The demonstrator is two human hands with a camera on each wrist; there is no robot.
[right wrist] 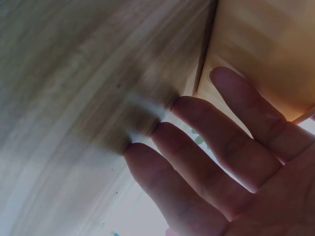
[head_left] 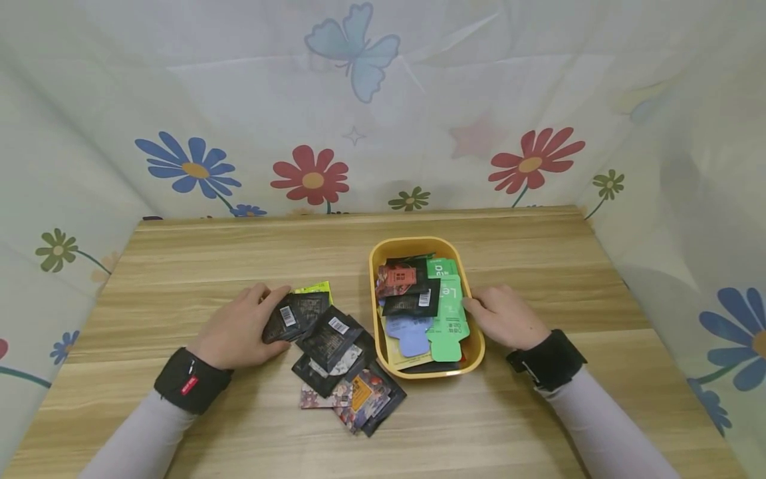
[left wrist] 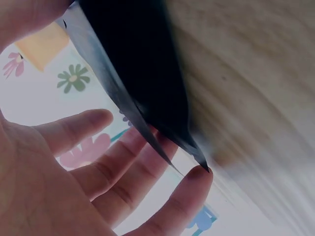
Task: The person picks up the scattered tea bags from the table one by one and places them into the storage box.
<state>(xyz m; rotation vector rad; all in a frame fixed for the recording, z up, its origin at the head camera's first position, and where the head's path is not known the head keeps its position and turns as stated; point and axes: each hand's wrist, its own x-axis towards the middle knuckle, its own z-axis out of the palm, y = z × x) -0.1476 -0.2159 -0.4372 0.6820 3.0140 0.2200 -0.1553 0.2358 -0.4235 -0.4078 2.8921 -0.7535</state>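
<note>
Flower-printed cloth (head_left: 395, 176) hung behind and beside a wood-grained table (head_left: 526, 246), on which a yellow basket (head_left: 479, 346) stood just right of the middle. To its left lay a loose pile of flat packets, its lower end close to the basket's side. At the pile's upper left, the person's left hand (head_left: 236, 332) held a black packet (head_left: 308, 309) by its edges, thumb on the near side and fingers on the far side, with a lime-green packet (head_left: 314, 288) peeping out behind. Another black packet, the middle one (head_left: 326, 342), overlapped that one, and a patterned packet (head_left: 365, 398) lay lower down. The right hand (head_left: 509, 316) was well apart from the left: its thumb was at the basket's rim, and its other fingers reached out loosely, tips at the tabletop, gripping nothing. Inside the basket, a green card (head_left: 453, 313) and a blue card (head_left: 413, 339) lay beside and under a red-and-black packet (head_left: 397, 276). The packets looked light and thin, their sleeves bendy and somewhat glossy, so they would probably slide over one another if squeezed from the top. Opposite edges seemed the best hold, with a fingertip slipped under one side; pressing the middle might crease them. The basket looked stiff, its rim an easy place to steady it.
</note>
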